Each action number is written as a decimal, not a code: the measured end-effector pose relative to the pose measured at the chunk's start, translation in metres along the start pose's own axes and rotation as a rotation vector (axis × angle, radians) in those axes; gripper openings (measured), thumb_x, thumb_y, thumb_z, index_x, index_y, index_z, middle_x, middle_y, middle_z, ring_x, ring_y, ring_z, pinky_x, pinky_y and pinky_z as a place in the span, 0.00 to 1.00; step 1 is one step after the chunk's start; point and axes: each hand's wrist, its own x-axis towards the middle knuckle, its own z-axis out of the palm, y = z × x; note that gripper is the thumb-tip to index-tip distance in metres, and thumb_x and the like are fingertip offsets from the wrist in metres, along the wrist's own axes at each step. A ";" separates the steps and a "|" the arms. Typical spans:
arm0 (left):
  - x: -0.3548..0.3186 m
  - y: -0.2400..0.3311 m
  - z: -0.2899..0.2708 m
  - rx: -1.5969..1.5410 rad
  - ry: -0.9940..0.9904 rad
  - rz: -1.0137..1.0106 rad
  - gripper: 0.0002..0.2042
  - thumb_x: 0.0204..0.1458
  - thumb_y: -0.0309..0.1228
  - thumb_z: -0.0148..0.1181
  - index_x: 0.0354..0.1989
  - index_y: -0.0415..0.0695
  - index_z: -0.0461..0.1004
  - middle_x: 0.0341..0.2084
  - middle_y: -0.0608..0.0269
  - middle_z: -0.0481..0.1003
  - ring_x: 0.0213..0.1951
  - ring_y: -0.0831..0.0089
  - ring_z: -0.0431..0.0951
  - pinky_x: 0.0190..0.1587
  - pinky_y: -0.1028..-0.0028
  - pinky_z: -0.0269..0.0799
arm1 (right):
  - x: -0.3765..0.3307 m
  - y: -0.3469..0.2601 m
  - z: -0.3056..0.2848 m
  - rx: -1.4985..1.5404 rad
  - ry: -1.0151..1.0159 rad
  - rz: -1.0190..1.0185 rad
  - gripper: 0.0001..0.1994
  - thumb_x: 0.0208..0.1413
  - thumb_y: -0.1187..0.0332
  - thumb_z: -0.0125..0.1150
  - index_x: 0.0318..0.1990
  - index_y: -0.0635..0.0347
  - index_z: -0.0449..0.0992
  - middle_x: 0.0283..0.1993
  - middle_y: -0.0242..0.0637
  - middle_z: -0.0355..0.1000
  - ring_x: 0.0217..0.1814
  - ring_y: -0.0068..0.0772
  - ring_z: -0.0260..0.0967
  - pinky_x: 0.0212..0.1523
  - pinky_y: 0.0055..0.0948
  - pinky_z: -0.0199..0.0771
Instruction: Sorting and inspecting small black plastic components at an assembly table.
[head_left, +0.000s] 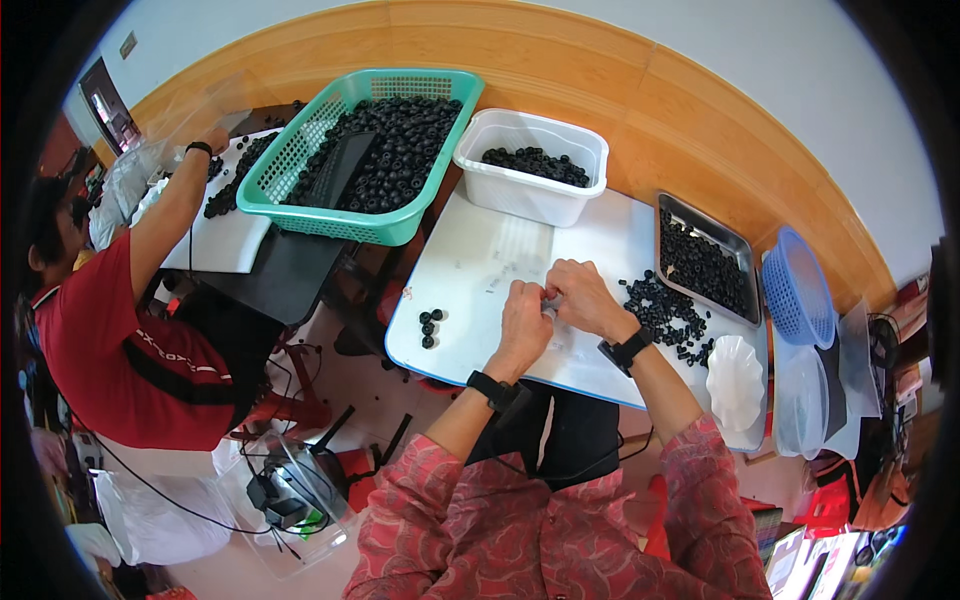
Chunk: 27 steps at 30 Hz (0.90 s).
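Close together over the white tabletop [450,255], my left hand [523,322] and my right hand [585,298] have their fingers pinched. Something small and greyish shows between the fingertips, mostly hidden, and I cannot make out what it is. To the right of my right hand lies a loose spread of small black pieces [660,310]. Beyond it a metal tray [752,262] holds more small black parts. A few round black parts [428,328] sit left of my left hand. Behind my hands stands a white plastic tub [530,195] with black parts inside.
A green basket [400,228] full of round black parts, with a dark flat piece on top, stands at the back left. Blue basket [797,290], white scalloped dish [735,383] and clear container [802,400] line the right edge. At left, a co-worker in a red shirt [90,340] reaches over another table.
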 end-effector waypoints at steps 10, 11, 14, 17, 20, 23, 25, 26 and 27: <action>-0.008 0.023 0.006 0.090 -0.036 0.169 0.14 0.39 0.16 0.56 0.38 0.36 0.76 0.38 0.49 0.72 0.42 0.51 0.70 0.49 0.59 0.68 | -0.016 0.017 -0.009 0.033 0.108 0.057 0.07 0.38 0.82 0.56 0.23 0.56 0.72 0.30 0.34 0.70 0.37 0.41 0.67 0.38 0.37 0.60; -0.005 0.021 0.002 0.093 -0.034 0.167 0.14 0.39 0.16 0.56 0.38 0.36 0.76 0.38 0.49 0.72 0.42 0.51 0.70 0.49 0.59 0.68 | -0.014 0.019 -0.007 0.035 0.107 0.053 0.07 0.38 0.82 0.56 0.23 0.56 0.72 0.30 0.34 0.70 0.37 0.41 0.67 0.38 0.37 0.60; 0.020 0.001 -0.015 0.268 0.225 0.164 0.19 0.39 0.17 0.55 0.45 0.32 0.73 0.49 0.40 0.68 0.51 0.44 0.65 0.56 0.54 0.62 | -0.007 0.026 -0.004 0.057 0.180 0.049 0.09 0.38 0.85 0.54 0.26 0.59 0.75 0.32 0.38 0.72 0.40 0.44 0.69 0.42 0.41 0.64; 0.062 -0.029 -0.032 0.475 0.347 0.049 0.23 0.42 0.17 0.55 0.51 0.24 0.67 0.56 0.31 0.60 0.61 0.41 0.58 0.65 0.55 0.53 | 0.010 0.028 -0.005 0.061 0.200 0.011 0.15 0.40 0.86 0.52 0.36 0.63 0.77 0.40 0.45 0.73 0.46 0.48 0.69 0.50 0.44 0.66; 0.092 -0.066 -0.043 0.654 0.434 -0.142 0.25 0.44 0.19 0.56 0.54 0.24 0.65 0.59 0.34 0.59 0.63 0.40 0.55 0.68 0.54 0.49 | 0.039 0.022 0.004 -0.001 0.183 -0.013 0.20 0.42 0.86 0.51 0.47 0.67 0.74 0.48 0.49 0.70 0.53 0.49 0.67 0.56 0.43 0.66; 0.107 -0.076 -0.044 0.633 0.255 -0.123 0.25 0.45 0.20 0.56 0.54 0.24 0.64 0.59 0.38 0.60 0.65 0.41 0.54 0.69 0.52 0.46 | 0.054 0.032 0.016 -0.181 0.201 -0.041 0.23 0.43 0.85 0.51 0.51 0.66 0.72 0.51 0.49 0.68 0.57 0.49 0.64 0.54 0.40 0.68; 0.105 -0.079 -0.036 0.623 0.226 -0.081 0.24 0.45 0.20 0.56 0.54 0.25 0.65 0.59 0.39 0.60 0.64 0.41 0.54 0.68 0.52 0.48 | 0.061 0.037 0.024 -0.263 0.116 -0.054 0.23 0.43 0.85 0.52 0.51 0.66 0.73 0.51 0.48 0.68 0.58 0.49 0.63 0.53 0.38 0.70; 0.102 -0.082 -0.032 0.613 0.195 -0.042 0.23 0.44 0.19 0.56 0.53 0.26 0.66 0.59 0.40 0.61 0.64 0.41 0.55 0.67 0.52 0.49 | 0.065 0.036 0.027 -0.257 0.110 -0.057 0.23 0.43 0.85 0.52 0.51 0.66 0.73 0.51 0.48 0.68 0.58 0.49 0.63 0.53 0.38 0.70; 0.096 -0.077 -0.029 0.611 0.188 -0.045 0.23 0.44 0.19 0.56 0.53 0.26 0.66 0.59 0.40 0.61 0.64 0.41 0.55 0.67 0.52 0.49 | 0.065 0.035 0.025 -0.229 -0.002 0.018 0.23 0.43 0.85 0.52 0.51 0.66 0.73 0.52 0.48 0.68 0.58 0.49 0.63 0.54 0.38 0.69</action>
